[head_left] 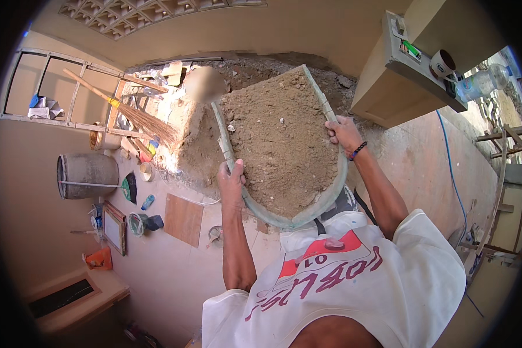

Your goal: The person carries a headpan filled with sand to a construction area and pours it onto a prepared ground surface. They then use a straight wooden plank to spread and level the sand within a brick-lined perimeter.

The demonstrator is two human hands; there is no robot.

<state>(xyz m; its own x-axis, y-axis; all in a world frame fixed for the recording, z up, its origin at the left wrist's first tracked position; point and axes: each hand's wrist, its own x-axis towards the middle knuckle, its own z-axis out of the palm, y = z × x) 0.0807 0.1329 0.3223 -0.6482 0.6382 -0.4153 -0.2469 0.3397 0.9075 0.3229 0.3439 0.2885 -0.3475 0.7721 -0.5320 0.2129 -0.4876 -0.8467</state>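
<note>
A rounded tray with a worn pale green rim point(294, 221), like that of a wheelbarrow, lies in front of my body. It is heaped with damp brown sand point(278, 133). My left hand point(232, 180) is closed round the rim on the left side, thumb on top. On the right side, a little farther off, my right hand point(344, 134) grips the same rim, with a dark beaded bracelet at the wrist. The tray's rounded end is close to my waist. Its underside is hidden.
More sand and rubble lie along the far wall. To the left are a straw broom point(127, 110), a grey barrel point(87, 176) and a wooden board point(183, 220). A ledge point(383, 87) juts out at right, near a blue cable point(449, 156). A blurred patch hides something beyond the tray.
</note>
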